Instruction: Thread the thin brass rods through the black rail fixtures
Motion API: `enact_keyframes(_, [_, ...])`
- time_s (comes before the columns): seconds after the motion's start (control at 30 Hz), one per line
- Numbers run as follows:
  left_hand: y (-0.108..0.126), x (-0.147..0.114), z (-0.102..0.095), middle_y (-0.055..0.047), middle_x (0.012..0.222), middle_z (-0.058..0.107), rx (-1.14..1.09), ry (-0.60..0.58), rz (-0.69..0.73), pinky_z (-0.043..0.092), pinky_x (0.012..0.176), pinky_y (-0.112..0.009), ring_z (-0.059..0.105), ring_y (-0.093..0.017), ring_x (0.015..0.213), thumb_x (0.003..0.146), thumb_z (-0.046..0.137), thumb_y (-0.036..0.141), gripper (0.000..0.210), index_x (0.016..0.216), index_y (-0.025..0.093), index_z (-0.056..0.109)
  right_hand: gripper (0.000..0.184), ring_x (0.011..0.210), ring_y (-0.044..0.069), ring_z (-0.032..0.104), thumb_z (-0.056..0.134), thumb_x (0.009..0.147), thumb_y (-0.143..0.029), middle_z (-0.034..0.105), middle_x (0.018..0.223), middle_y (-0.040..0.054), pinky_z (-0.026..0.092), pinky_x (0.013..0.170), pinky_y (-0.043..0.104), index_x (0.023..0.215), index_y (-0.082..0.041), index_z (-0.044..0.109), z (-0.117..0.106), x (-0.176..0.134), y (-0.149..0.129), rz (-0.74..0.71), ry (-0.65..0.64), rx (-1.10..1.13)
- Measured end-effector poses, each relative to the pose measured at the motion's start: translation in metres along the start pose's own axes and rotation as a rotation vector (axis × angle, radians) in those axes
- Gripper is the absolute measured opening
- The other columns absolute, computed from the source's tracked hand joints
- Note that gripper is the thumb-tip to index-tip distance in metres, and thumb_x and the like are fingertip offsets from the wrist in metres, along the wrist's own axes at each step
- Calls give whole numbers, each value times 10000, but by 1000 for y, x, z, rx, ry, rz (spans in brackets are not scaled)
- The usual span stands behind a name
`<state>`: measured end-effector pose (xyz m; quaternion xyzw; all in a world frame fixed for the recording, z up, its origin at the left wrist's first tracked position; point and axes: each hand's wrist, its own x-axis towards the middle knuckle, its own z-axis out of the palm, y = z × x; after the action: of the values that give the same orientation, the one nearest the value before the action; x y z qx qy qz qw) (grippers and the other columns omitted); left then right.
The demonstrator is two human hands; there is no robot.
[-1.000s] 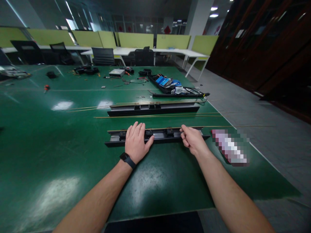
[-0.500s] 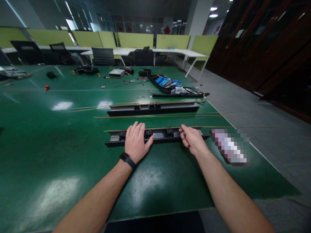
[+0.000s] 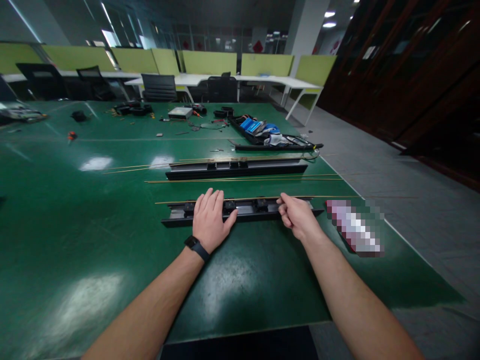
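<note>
My left hand (image 3: 212, 218) lies flat across a long black channel-shaped rail (image 3: 247, 217), fingers stretched out together and thumb apart. Black blocks (image 3: 261, 203) sit in the channel, one of them partly covered by that hand. My right hand (image 3: 295, 214) is closed in a pinch on a long thin brass-coloured rod (image 3: 330, 196) above the rail's right part. The rod runs along the rail's far edge, past my left fingertips, and sticks out beyond both rail ends. The exact grip point is hidden by my fingers.
Farther back lies a second black rail (image 3: 240, 172), with thin rods (image 3: 180, 180) in front and along it. Beyond are a black tray with blue packets (image 3: 251, 126), a grey box (image 3: 180, 112) and loose parts. A blurred-out pinkish item (image 3: 354, 227) lies right, near the table edge.
The brass-coloured rod has slid slightly to the left, its left end now reaching farther past the rail. Both hands are almost where they were.
</note>
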<state>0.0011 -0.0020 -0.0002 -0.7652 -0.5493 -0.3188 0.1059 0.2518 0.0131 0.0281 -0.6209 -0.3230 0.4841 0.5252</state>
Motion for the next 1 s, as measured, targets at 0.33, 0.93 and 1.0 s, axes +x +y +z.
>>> enact_keyframes(0.33, [-1, -1, 2, -174, 1437, 609, -5, 3, -3, 274, 1243, -514, 445, -339, 1456, 977, 543, 500, 614, 1446, 103, 528, 231, 245, 45, 328, 612, 958, -343, 518, 473, -52, 157, 283, 170, 810, -168, 584, 1, -1, 0, -26, 3, 23])
enact_keyframes(0.93, [-1, 0, 2, -173, 1434, 611, -16, 2, -3, 277, 1241, -517, 449, -340, 1453, 978, 538, 487, 598, 1443, 111, 534, 272, 245, 48, 334, 594, 979, -377, 530, 479, -38, 151, 276, 172, 824, -154, 609, -1, 2, 2, -3, -10, 13])
enact_keyframes(1.0, [-1, 0, 1, -172, 1430, 614, -10, 0, -1, 281, 1239, -513, 454, -341, 1449, 979, 540, 487, 599, 1442, 107, 535, 257, 245, 53, 329, 574, 986, -376, 528, 476, -43, 158, 276, 173, 835, -168, 591, -1, 3, 2, 22, 36, 56])
